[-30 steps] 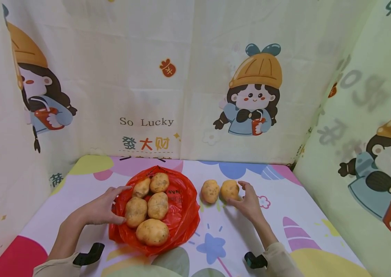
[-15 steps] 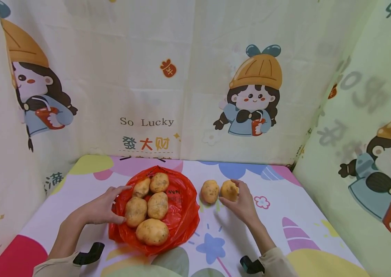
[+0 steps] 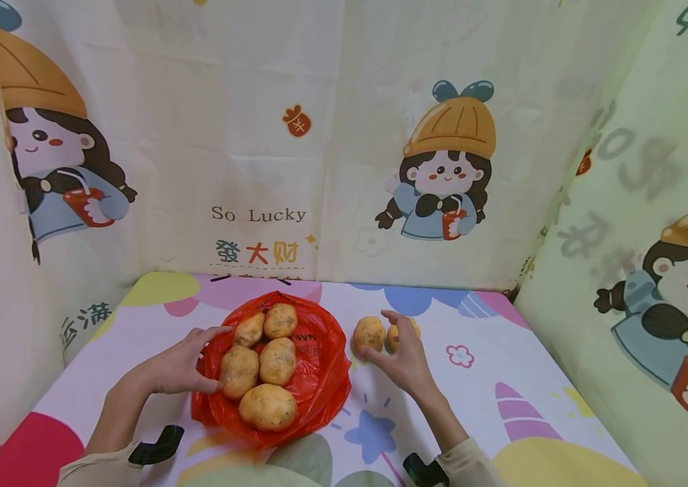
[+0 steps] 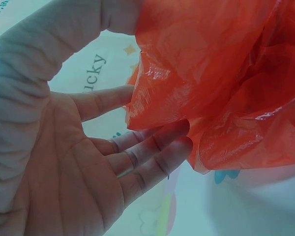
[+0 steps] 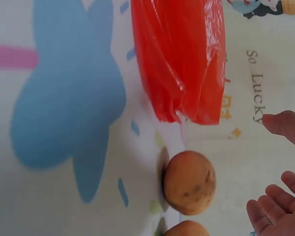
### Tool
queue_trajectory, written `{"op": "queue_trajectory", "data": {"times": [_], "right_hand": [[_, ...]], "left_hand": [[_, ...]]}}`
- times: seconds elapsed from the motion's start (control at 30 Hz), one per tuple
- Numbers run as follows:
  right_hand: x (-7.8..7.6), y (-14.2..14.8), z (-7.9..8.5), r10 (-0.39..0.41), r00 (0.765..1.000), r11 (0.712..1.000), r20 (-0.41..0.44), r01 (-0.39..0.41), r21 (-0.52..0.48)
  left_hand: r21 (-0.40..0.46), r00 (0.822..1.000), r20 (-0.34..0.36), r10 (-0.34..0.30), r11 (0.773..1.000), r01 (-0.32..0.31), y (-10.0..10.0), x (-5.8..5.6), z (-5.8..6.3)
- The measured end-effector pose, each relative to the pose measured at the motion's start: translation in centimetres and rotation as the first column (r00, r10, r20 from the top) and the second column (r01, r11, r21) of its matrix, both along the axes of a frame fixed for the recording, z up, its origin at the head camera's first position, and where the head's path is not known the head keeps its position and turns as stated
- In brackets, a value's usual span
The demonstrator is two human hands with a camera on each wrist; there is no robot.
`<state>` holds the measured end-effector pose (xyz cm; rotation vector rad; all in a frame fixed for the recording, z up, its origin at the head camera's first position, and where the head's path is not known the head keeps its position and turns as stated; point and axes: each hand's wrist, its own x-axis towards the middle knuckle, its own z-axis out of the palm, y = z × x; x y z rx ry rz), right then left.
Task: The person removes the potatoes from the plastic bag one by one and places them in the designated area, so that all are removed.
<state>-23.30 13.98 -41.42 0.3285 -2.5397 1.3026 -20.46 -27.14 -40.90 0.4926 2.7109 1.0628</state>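
A red plastic bag [image 3: 327, 392], its mouth spread wide, sits on the table with several potatoes [image 3: 268, 408] inside. At its left side is my left hand [image 3: 178, 365], thumb and fingers apart. The left wrist view shows that palm bare and the nearly straight fingers [image 4: 160, 164] touching the outer plastic [image 4: 187, 73]. Right of the bag, two potatoes lie side by side: a left one [image 3: 369, 334] and a right one [image 3: 416, 329] partly hidden behind my right hand [image 3: 407, 362]. That hand hovers over them holding nothing, thumb and fingers spread.
A patterned cloth [image 3: 465, 399] covers the table. Printed fabric walls [image 3: 344, 149] enclose the back and both sides. Each wrist wears a black camera mount, such as the left mount [image 3: 157, 446].
My right hand has moved left, from around the right potato to over the gap and the left potato. The left hand, bag and potatoes have stayed in place.
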Motion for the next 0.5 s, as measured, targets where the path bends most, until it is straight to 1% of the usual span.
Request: {"op": "queue_trajectory", "data": {"times": [0.17,0.23,0.4,0.5], "right_hand": [[0.5,-1.3,0.1,0.035,0.999,0.999,-0.004,-0.035,-0.032],[0.6,-1.9,0.1,0.044,0.999,0.999,-0.003,-0.044,-0.027],[1.0,-3.3,0.1,0.062,0.997,0.998,0.035,-0.061,-0.027],[1.1,-4.2,0.2,0.092,0.994,0.995,0.05,-0.09,-0.043]], "left_hand": [[-0.006,1.0,0.0,-0.002,1.0,0.002,0.0,-0.1,0.0],[-0.011,1.0,0.001,0.001,1.0,-0.001,0.0,-0.1,0.0],[-0.009,1.0,0.016,0.011,1.0,-0.011,0.0,-0.1,0.0],[-0.008,1.0,0.014,0.011,1.0,-0.011,0.0,-0.1,0.0]]}}
